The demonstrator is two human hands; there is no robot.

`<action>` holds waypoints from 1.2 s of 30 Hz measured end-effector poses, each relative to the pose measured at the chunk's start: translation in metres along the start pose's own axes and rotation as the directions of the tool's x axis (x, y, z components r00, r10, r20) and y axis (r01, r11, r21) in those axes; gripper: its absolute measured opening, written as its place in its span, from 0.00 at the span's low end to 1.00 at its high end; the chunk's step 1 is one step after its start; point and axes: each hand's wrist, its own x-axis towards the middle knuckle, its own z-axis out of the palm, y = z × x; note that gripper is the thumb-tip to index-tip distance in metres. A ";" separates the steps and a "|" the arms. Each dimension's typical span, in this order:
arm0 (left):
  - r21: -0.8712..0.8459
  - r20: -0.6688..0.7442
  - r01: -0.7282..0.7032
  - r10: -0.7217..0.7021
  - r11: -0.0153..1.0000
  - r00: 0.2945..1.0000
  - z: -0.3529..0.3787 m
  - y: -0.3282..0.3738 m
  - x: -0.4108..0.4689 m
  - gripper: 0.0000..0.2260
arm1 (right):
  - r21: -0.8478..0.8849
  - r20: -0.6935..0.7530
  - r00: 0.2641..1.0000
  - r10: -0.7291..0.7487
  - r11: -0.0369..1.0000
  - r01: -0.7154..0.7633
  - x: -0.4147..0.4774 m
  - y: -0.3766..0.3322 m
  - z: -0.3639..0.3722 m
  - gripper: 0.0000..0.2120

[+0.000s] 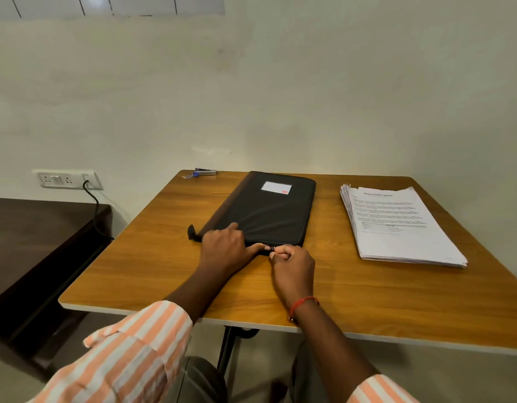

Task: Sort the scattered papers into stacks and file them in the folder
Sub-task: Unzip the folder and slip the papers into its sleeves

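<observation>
folder point(266, 212) closed, contents hidden | left hand point(226, 242) pressing it | right hand point(292, 264) fingers pinch zipper pull point(272, 248)

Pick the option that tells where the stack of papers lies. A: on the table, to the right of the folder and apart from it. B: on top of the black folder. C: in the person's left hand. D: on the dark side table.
A: the stack of papers lies flat on the table, right of the black folder, with bare wood between them.

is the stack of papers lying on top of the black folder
No, the paper stack lies on the bare table to the right of the closed folder, with a gap between them.
</observation>
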 end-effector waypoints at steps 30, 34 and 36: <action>-0.346 0.008 -0.133 0.145 0.929 0.989 0.018 -0.060 -0.014 0.24 | -0.295 0.127 0.992 -0.019 0.954 0.056 -0.011 -0.015 0.017 0.06; -0.398 -0.004 -0.192 0.208 0.897 0.978 0.020 -0.059 -0.016 0.25 | -0.324 0.241 0.968 -0.073 0.934 0.151 -0.017 -0.019 0.020 0.06; -0.431 -0.007 -0.192 0.209 0.882 0.978 0.020 -0.059 -0.017 0.23 | -0.315 0.246 0.966 -0.085 0.935 0.162 -0.017 -0.019 0.021 0.06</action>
